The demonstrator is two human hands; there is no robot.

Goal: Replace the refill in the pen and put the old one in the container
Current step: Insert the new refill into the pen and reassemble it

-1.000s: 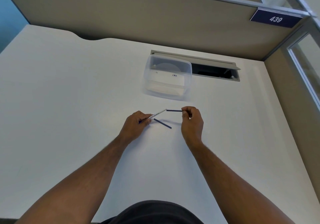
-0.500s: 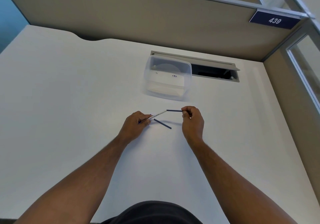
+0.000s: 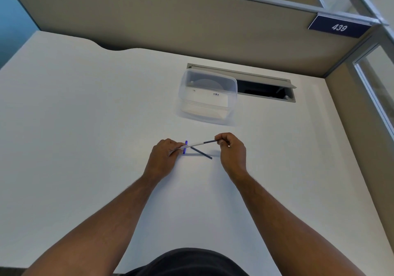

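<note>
My left hand point(image 3: 163, 158) pinches a white pen barrel point(image 3: 193, 145) just above the white desk point(image 3: 85, 139). A dark refill point(image 3: 210, 141) sticks out of the barrel's right end, and my right hand point(image 3: 231, 150) grips its far tip. The refill and barrel lie in one line. A blue cap point(image 3: 185, 147) stands across the barrel by my left fingers. A second dark refill point(image 3: 202, 153) lies loose on the desk under the pen, slanting down to the right. The clear plastic container point(image 3: 207, 96) sits open beyond my hands.
An open cable hatch point(image 3: 264, 89) is sunk into the desk right behind the container. A beige partition wall point(image 3: 191, 24) runs along the back and right, with a blue number plate point(image 3: 339, 27). The desk's back edge has a notch point(image 3: 113, 46) at left.
The refill was bent at an angle to the barrel; now it is in line with it. The blue cap has come into sight by my left fingers.
</note>
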